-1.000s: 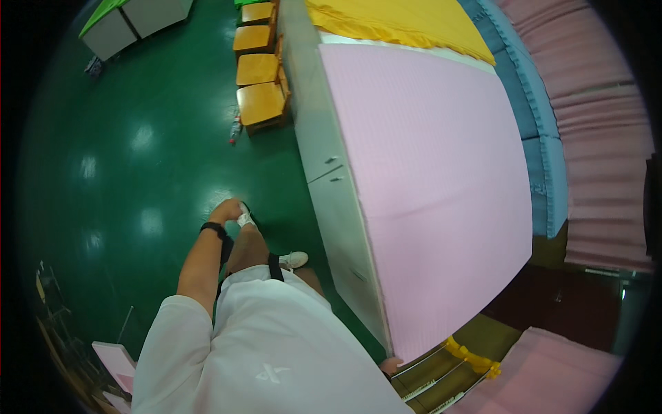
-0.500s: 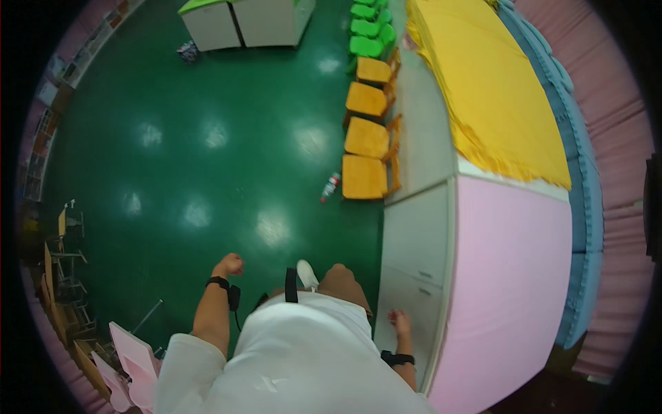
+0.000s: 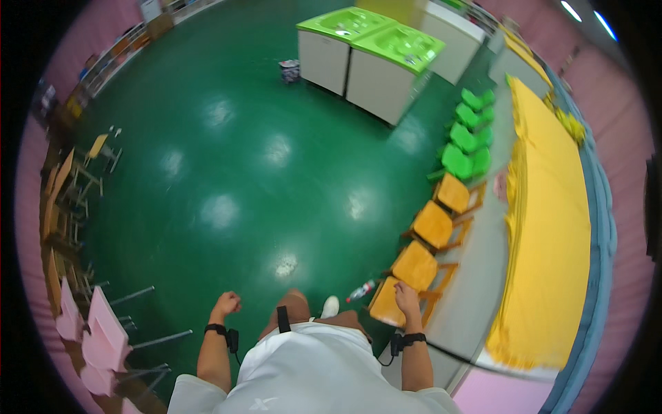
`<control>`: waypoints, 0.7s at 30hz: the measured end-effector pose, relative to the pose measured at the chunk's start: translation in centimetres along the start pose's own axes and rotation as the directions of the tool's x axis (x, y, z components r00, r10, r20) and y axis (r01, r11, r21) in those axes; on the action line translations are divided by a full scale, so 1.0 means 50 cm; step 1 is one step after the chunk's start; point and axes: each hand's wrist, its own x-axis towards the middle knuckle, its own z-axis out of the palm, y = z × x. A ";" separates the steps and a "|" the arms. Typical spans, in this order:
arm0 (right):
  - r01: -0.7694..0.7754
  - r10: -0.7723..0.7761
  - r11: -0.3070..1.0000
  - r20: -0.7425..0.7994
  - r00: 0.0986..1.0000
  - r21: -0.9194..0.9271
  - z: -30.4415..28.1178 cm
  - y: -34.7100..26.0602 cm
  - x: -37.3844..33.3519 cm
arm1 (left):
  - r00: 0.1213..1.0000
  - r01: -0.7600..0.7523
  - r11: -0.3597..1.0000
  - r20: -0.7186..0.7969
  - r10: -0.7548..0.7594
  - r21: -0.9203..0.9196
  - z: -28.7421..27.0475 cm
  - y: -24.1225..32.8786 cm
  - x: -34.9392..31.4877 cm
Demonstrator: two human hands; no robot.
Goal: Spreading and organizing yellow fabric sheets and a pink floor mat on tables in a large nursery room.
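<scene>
My left hand hangs in the air over the green floor, its fingers curled in and nothing seen in them. A black strap with a small device is around that wrist. On the right, my right hand also has its fingers curled and holds nothing I can see. It appears in front of the nearest wooden chair, with no contact clear. Another black wrist strap sits below it. A plastic bottle with a red cap lies on the floor beside that chair.
Several wooden chairs and green chairs line the right side, along low cabinets covered with yellow cloth. Green-topped units stand ahead, a small bin beside them. Pink chairs and wooden tables are at the left.
My view has swung and moved forward; the green-topped units, chairs and bottle appear lower in it. My right hand is raised higher and forward from beside the cabinet. My left hand stays curled.
</scene>
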 end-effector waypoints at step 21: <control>-0.138 0.273 0.958 0.664 0.696 -0.250 0.277 -0.370 1.130 | 0.956 0.272 0.903 -0.011 -0.292 -0.332 -0.559 0.336 0.720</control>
